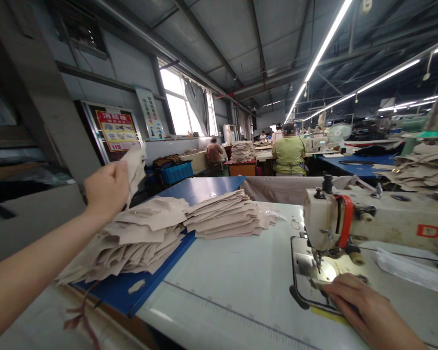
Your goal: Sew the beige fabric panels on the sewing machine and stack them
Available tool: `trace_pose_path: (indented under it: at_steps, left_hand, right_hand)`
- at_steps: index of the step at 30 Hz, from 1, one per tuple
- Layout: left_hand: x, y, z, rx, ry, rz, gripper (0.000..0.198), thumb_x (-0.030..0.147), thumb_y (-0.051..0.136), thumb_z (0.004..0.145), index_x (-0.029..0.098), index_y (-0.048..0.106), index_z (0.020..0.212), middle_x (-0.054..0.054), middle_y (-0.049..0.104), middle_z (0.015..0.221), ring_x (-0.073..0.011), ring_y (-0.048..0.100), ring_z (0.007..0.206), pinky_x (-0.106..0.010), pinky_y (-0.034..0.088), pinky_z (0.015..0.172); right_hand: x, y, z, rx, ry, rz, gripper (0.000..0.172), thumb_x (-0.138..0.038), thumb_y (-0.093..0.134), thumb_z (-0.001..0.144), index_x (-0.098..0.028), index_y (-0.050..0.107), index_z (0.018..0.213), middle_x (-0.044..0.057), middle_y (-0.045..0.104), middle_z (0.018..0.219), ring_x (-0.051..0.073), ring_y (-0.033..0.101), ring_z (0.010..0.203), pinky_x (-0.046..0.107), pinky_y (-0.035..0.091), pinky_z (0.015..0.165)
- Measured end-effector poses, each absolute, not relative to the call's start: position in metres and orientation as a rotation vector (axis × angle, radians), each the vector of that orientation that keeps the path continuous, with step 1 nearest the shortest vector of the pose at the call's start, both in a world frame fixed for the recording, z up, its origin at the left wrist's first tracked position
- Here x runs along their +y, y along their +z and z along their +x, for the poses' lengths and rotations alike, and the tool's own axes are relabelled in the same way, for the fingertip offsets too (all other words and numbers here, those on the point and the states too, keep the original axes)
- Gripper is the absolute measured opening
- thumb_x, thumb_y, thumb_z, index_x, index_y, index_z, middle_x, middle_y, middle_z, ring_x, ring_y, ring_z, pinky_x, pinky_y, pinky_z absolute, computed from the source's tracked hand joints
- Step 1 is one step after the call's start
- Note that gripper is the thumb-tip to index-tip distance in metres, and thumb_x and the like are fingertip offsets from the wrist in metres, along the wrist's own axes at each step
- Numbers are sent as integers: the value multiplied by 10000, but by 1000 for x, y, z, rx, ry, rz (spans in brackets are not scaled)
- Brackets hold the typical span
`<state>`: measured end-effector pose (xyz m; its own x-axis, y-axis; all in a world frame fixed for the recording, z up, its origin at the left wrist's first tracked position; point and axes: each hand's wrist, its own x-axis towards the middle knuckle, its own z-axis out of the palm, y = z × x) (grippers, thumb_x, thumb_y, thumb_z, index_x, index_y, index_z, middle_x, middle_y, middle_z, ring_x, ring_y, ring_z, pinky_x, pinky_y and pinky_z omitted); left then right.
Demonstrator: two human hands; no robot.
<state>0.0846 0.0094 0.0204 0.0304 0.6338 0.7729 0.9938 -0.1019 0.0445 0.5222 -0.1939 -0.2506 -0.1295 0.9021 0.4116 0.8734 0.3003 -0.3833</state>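
My left hand (107,188) is closed on a beige fabric piece (135,167), lifted above a pile of similar cut pieces (146,236) at the table's left. A second stack of beige pieces (224,214) lies just right of that pile. On the right stands a sewing machine (326,218) with a red lever guard and a lit needle area. My right hand (365,304) rests by its needle plate (306,265), fingers pressed together just below the needle. Something small and greyish shows at those fingertips, too unclear to name.
A blue board (120,294) lies under the left pile, beside the pale tabletop (219,267) with a printed ruler scale. A clear plastic strip (409,267) lies on the machine bed. Farther back are a person in a green top (289,153), a blue crate (175,172) and more fabric stacks (423,167).
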Motion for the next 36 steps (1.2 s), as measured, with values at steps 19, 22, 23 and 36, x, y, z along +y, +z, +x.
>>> trace_pose_path:
  at_steps: [19, 22, 23, 36]
  left_hand:
    - [-83, -188, 287, -1319, -505, -3349, 554, 456, 199, 978, 192, 635, 762, -35, 671, 679, -184, 643, 620, -269, 464, 574]
    - [-74, -185, 280, -1276, -709, -3450, 603, 496, 171, 977, 179, 684, 978, -66, 725, 860, -198, 680, 749, -298, 534, 687]
    - [-70, -187, 278, -1159, -710, -3407, 568, 499, 220, 973, 183, 680, 1074, -84, 726, 1010, -218, 678, 906, -330, 530, 811]
    - [-72, -225, 314, -928, -56, -3021, 534, 418, 394, 954, 230, 417, 1453, -109, 363, 1512, -340, 327, 1394, -591, 281, 1087]
  right_hand:
    - [-196, -226, 512, -1923, 16, -1668, 236, -131, 467, 929, -198, 693, 922, 52, 649, 845, 187, 579, 858, 287, 446, 763]
    - [-194, -225, 514, -1931, 11, -1653, 228, -138, 468, 931, -190, 689, 916, 51, 653, 840, 187, 576, 850, 287, 442, 756]
    - [-194, -225, 514, -1932, 0, -1649, 226, -140, 467, 931, -187, 687, 909, 53, 653, 836, 188, 575, 845, 289, 442, 753]
    - [-200, -215, 493, -2276, -118, -1338, 233, -191, 426, 923, -187, 658, 941, 59, 634, 804, 191, 519, 751, 296, 436, 712]
